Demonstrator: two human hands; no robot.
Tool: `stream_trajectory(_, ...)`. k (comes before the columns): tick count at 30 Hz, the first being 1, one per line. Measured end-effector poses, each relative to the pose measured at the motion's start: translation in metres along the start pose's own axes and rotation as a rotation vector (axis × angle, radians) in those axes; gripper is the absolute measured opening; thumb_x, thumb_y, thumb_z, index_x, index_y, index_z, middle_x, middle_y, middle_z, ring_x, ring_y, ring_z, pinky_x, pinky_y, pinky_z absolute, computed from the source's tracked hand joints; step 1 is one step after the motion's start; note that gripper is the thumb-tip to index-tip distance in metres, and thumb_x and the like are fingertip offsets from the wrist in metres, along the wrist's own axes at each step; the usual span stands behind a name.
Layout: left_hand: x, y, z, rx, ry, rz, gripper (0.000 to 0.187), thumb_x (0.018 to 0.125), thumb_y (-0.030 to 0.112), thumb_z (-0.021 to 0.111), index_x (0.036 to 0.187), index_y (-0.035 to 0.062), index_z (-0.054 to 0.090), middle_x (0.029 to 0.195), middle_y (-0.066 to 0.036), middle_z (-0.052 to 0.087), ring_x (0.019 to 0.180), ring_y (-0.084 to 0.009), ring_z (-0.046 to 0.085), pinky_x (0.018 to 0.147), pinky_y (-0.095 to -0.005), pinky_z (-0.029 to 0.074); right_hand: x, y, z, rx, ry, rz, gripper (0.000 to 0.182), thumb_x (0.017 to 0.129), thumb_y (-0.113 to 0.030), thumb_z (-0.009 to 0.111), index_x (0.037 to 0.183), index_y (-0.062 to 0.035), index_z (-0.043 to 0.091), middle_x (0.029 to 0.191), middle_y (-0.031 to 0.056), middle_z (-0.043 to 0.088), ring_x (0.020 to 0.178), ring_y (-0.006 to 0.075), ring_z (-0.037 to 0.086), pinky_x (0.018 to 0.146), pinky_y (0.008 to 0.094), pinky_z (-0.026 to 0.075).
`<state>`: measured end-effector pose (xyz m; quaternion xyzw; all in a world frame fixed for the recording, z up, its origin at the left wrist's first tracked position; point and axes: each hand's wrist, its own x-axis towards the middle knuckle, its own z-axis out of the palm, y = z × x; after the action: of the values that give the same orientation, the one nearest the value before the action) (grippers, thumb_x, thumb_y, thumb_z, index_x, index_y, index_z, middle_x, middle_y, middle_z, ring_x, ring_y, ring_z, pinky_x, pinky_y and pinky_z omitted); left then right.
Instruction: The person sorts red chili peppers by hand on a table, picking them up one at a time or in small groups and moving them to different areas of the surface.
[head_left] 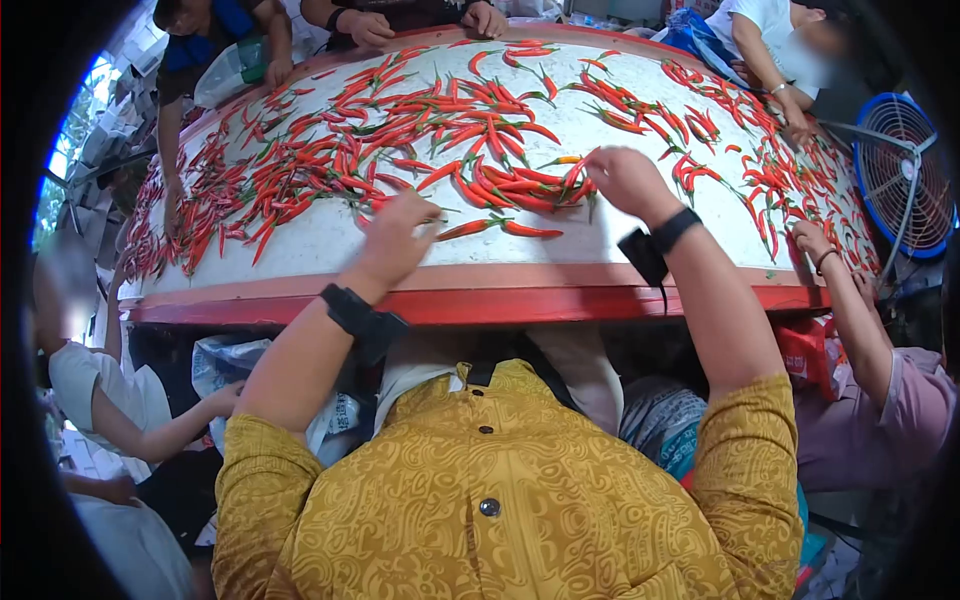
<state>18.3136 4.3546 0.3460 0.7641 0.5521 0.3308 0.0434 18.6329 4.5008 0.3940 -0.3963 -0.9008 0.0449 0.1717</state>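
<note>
Red chili peppers [520,185] with green stems lie in a small heap on the white tabletop [560,250] in front of me. My right hand [630,182] is at the heap's right end, its fingers pinched on a red chili pepper [578,176]. To the left, my left hand [398,238] hovers low over the table with its fingers curled together. A thin green stem shows by its fingertips, but I cannot make out what is between them. Two loose chili peppers [530,230] lie just right of that hand. Both my wrists wear black bands with small boxes.
Many more chili peppers [300,165] spread across the table's left, back and right [780,180]. Other people's hands work around the edge, including one [812,240] close on my right. A blue-rimmed fan [905,175] stands at the right. The table's red edge [480,305] is before me.
</note>
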Motion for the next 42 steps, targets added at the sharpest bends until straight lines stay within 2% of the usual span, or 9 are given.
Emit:
stream_trajectory(4,0.004,0.044,0.034,0.071,-0.323,0.052,0.020,0.075,0.012,0.068,0.093,0.0057,0.064,0.098,-0.012,0.058,0.097,-0.0292,0.056,0.082,-0.0393,0.046,0.042,0.018,0.030,-0.172,-0.267,-0.070,0.029,0.087,-0.028,0.048,0.099,-0.0118,0.068,0.110,0.0074,0.061,0.105,0.0317,0.054,0.089,0.0435,0.047)
stream_trajectory(12,0.021,0.048,0.041,0.136,0.116,-0.085,0.023,0.078,0.008,0.066,0.100,0.0063,0.065,0.102,-0.009,0.060,0.096,-0.0244,0.058,0.086,-0.0360,0.045,0.009,0.042,0.018,-0.226,-0.156,0.000,0.035,0.088,-0.035,0.051,0.108,-0.0091,0.065,0.116,0.0068,0.059,0.116,0.0283,0.048,0.097,0.0572,0.035)
stream_trajectory(16,0.051,0.083,0.060,-0.413,0.181,-0.388,0.024,0.088,0.015,0.063,0.106,-0.0011,0.063,0.101,-0.006,0.061,0.084,-0.0094,0.060,0.075,-0.0240,0.047,-0.003,0.034,-0.001,0.037,0.425,-0.312,0.029,0.081,-0.018,0.061,0.106,-0.0034,0.062,0.118,0.0118,0.056,0.110,0.0302,0.051,0.094,0.0448,0.040)
stream_trajectory(22,0.088,0.143,0.111,-1.333,0.174,-0.560,0.030,0.097,0.027,0.050,0.109,0.0020,0.061,0.092,-0.004,0.062,0.085,-0.0118,0.059,0.074,-0.0256,0.047,-0.063,-0.024,-0.011,0.231,0.250,-0.486,0.032,0.077,-0.011,0.062,0.106,0.0008,0.060,0.114,0.0145,0.056,0.104,0.0318,0.053,0.091,0.0386,0.043)
stream_trajectory(27,0.088,0.134,0.095,-0.852,0.289,-0.473,0.039,0.098,0.033,0.047,0.074,0.0046,0.057,0.068,-0.002,0.060,0.062,-0.0078,0.048,0.061,-0.0245,0.041,-0.089,0.064,-0.018,0.213,-0.145,-0.227,0.019,0.079,-0.022,0.059,0.087,-0.0064,0.066,0.088,0.0153,0.065,0.084,0.0338,0.061,0.075,0.0443,0.049)
stream_trajectory(31,0.066,0.112,0.082,-0.285,-0.177,-0.445,0.026,0.093,0.024,0.055,0.080,0.0033,0.063,0.068,-0.003,0.059,0.062,-0.0185,0.055,0.061,-0.0329,0.045,-0.108,0.163,-0.050,-0.036,-0.359,0.173,0.026,0.081,-0.027,0.057,0.091,-0.0055,0.068,0.083,0.0160,0.067,0.082,0.0336,0.063,0.077,0.0429,0.049)
stream_trajectory(35,0.050,0.104,0.110,0.210,0.082,-0.045,0.014,0.087,0.016,0.060,0.084,0.0027,0.063,0.090,-0.012,0.061,0.084,-0.0329,0.056,0.073,-0.0400,0.045,-0.117,0.241,-0.042,-0.058,0.048,0.073,0.024,0.080,-0.023,0.058,0.093,-0.0050,0.068,0.088,0.0147,0.068,0.085,0.0312,0.064,0.079,0.0415,0.049)
stream_trajectory(38,0.053,0.128,0.121,0.166,0.244,-0.032,0.012,0.085,0.014,0.062,0.087,0.0019,0.063,0.104,-0.013,0.058,0.097,-0.0311,0.055,0.079,-0.0380,0.043,-0.117,0.253,-0.058,0.080,0.286,-0.043,0.024,0.080,-0.023,0.058,0.091,-0.0034,0.068,0.084,0.0155,0.067,0.080,0.0324,0.064,0.075,0.0417,0.050)
stream_trajectory(42,0.051,0.152,0.130,-0.095,0.090,-0.180,0.013,0.087,0.015,0.060,0.089,0.0021,0.063,0.085,-0.016,0.062,0.079,-0.0334,0.060,0.070,-0.0383,0.048,-0.126,0.252,-0.101,0.014,-0.196,0.297,0.021,0.078,-0.019,0.057,0.083,-0.0021,0.069,0.073,0.0171,0.065,0.071,0.0326,0.064,0.070,0.0413,0.050)
